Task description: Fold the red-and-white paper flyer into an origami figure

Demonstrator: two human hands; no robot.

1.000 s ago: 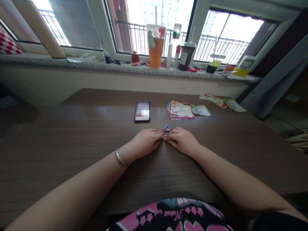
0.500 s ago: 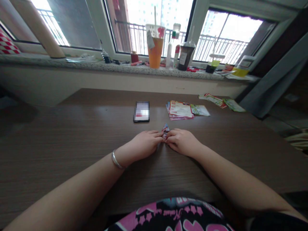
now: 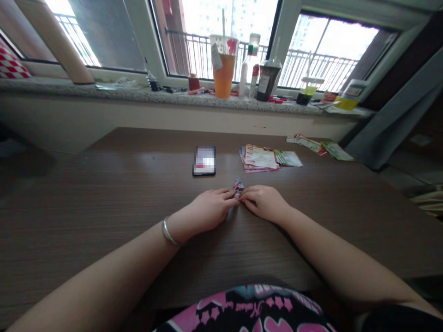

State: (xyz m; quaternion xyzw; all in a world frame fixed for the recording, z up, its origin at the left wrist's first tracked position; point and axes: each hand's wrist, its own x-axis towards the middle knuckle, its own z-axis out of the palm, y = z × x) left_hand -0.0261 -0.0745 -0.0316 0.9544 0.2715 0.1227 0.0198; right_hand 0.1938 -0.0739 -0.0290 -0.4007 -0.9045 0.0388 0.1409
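A small folded piece of printed paper, pointed at its far end, lies on the brown table between my hands. My left hand, with a silver bangle on its wrist, has its fingertips pressed on the paper's left side and near end. From the right, my right hand pinches the paper's near right edge with thumb and fingers. The fingers cover the lower part of the paper, so its full shape is hidden.
Beyond my hands lies a phone with a blurred screen. To its right are a stack of printed sheets and several leaflets. On the windowsill stand an orange drink cup, a dark drink cup and bottles.
My left thumb has shifted right along the paper's near end. The right hand's fingers have straightened a little at its edge. The paper stays in place.
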